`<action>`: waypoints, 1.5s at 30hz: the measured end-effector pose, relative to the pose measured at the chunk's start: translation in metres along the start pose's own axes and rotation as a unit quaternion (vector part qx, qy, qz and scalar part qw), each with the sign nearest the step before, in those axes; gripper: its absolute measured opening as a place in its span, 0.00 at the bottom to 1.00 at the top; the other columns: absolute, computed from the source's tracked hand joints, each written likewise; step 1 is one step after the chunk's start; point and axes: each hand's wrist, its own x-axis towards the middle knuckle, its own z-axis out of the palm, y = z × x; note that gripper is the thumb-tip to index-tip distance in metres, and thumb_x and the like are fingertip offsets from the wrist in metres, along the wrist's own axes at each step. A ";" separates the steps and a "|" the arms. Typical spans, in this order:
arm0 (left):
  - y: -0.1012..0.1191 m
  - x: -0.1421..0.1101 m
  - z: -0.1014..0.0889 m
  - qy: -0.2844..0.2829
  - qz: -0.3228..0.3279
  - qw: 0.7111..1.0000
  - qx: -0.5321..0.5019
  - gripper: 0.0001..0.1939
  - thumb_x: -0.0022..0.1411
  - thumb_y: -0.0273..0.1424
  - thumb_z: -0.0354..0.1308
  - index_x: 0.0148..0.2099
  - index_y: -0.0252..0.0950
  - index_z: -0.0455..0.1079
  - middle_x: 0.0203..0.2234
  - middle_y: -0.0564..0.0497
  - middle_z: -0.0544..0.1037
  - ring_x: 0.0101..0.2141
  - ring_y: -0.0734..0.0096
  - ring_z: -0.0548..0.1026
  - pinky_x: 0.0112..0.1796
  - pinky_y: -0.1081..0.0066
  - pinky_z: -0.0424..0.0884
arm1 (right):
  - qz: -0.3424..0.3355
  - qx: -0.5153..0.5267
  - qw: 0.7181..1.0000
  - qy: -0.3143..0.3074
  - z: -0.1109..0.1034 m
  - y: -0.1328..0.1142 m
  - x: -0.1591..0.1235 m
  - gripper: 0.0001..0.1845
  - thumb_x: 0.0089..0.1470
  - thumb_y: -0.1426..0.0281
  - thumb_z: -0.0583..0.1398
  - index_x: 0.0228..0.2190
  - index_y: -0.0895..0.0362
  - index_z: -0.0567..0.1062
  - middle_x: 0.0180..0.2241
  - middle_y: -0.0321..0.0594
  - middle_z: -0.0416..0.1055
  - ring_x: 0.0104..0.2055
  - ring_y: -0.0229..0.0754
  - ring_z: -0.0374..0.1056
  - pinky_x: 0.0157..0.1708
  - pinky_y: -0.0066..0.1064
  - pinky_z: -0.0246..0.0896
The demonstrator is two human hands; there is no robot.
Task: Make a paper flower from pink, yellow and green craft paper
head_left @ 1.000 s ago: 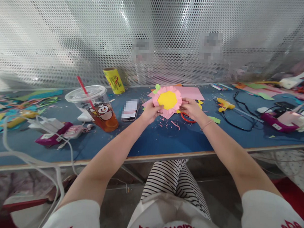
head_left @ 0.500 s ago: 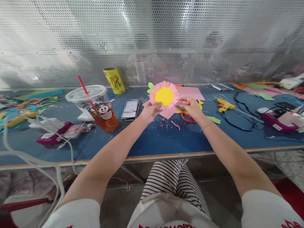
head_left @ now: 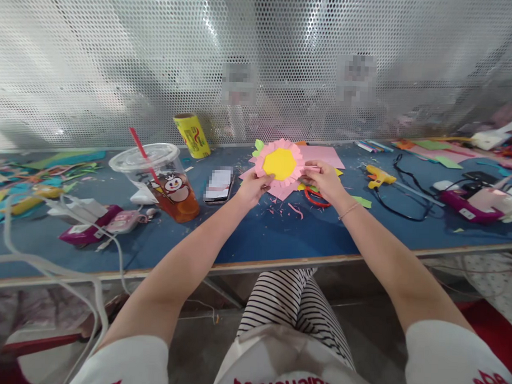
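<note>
A paper flower is held just above the centre of the frame, raised over the counter. Its lower-left edge is pinched by the left hand, thumb on the yellow face; the grip is closed, with the fingers behind largely hidden. By the right hand, a pink strip is pinched in a closed grip at the flower's right edge; whether the strip is joined there cannot be told.

As far as can be judged, most of the work on the flower is done: the yellow centre is surrounded by a pleated pink rim, and a green leaf is seen at its upper left. What appears unfinished is the right edge, where the strip has not been laid flat. Cutting seems to have been done, since pink scraps are strewn below the flower. A yellow glue gun, right of centre, is left unheld.
</note>
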 end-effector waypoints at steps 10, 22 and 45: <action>-0.005 0.002 -0.001 -0.031 0.027 0.997 0.065 0.23 0.32 0.29 0.70 0.35 0.33 0.70 0.29 0.51 0.76 0.27 0.75 0.72 0.29 0.73 0.66 | 0.005 0.030 0.999 -0.012 -0.007 -0.006 0.000 0.15 0.37 0.71 0.66 0.30 0.56 0.69 0.25 0.34 0.70 0.26 0.34 0.69 0.33 0.31 0.70; -0.005 0.001 0.000 -0.040 0.041 0.995 0.080 0.22 0.35 0.27 0.69 0.37 0.32 0.69 0.28 0.51 0.75 0.27 0.74 0.72 0.29 0.73 0.67 | 0.047 0.068 0.996 -0.030 -0.004 -0.007 -0.002 0.11 0.36 0.79 0.59 0.28 0.56 0.69 0.22 0.32 0.69 0.25 0.32 0.67 0.29 0.26 0.68; -0.010 0.006 -0.005 -0.006 0.089 0.987 0.134 0.17 0.36 0.28 0.67 0.33 0.30 0.69 0.23 0.53 0.74 0.23 0.77 0.69 0.25 0.75 0.64 | 0.100 0.156 0.981 -0.061 -0.003 -0.017 -0.006 0.07 0.47 0.69 0.61 0.31 0.55 0.68 0.26 0.34 0.72 0.27 0.34 0.69 0.31 0.27 0.70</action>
